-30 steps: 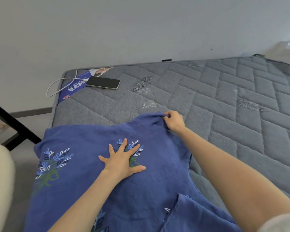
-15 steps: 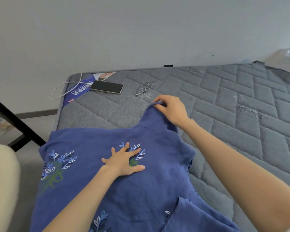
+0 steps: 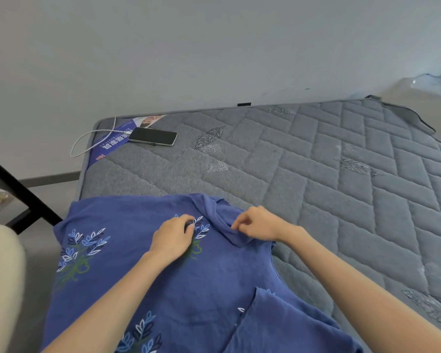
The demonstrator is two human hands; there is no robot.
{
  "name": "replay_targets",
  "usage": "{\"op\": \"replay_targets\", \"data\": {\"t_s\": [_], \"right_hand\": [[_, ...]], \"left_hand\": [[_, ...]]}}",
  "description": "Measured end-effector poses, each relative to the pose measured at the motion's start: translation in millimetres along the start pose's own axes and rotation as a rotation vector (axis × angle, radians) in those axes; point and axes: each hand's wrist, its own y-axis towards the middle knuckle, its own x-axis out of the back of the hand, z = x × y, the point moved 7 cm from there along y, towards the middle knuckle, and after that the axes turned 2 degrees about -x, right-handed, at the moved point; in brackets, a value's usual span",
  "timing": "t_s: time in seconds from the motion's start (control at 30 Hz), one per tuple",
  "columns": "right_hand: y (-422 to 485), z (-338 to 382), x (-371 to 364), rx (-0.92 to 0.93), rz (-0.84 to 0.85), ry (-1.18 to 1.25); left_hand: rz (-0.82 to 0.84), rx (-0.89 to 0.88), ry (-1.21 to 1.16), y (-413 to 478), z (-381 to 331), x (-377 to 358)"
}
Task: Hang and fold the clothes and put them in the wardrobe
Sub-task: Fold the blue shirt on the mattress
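Garment: blue garment (image 3: 227, 281) lies spread on the bed (image 3: 341, 174), at its near edge.
Left hand: left hand (image 3: 172, 240) has fingers curled on the cloth; I cannot tell whether they pinch it.
Right hand: right hand (image 3: 259, 225) has fingers clamped on the folded-in corner (image 3: 222, 225).
Risk: if let go loosely, the corner may spring open and skew the fold.
Change: the corner was stretched outward before, and the left palm lay flat.

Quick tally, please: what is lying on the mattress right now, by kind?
Garment: 1 (blue; the piece at lower right looks like part of it)
Phone: 1
Cable: 1 (white, looping off the edge)
Total: 3 on the mattress
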Motion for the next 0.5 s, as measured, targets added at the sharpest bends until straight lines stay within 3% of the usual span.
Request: {"op": "replay_targets", "data": {"t_s": [0.07,0.13,0.27,0.43,0.5], "right_hand": [[-1,-14,14,-0.056,-0.253,0.103],[-3,-30,18,-0.143,-0.402,0.172],[0,-47,-2,-0.301,-0.282,0.146],[-1,-48,-12,-0.267,-0.283,0.134],[1,-47,-19,-0.276,-0.199,0.074]], "left_hand": [[-0.039,-0.066,-0.034,7,-16,3],[-0.028,-0.121,-0.082,17,-34,1],[0.054,-0.139,-0.031,36,-70,-9],[0.107,-0.012,0.116,59,-76,-22],[0.134,0.001,0.190,66,-70,-27]]}}
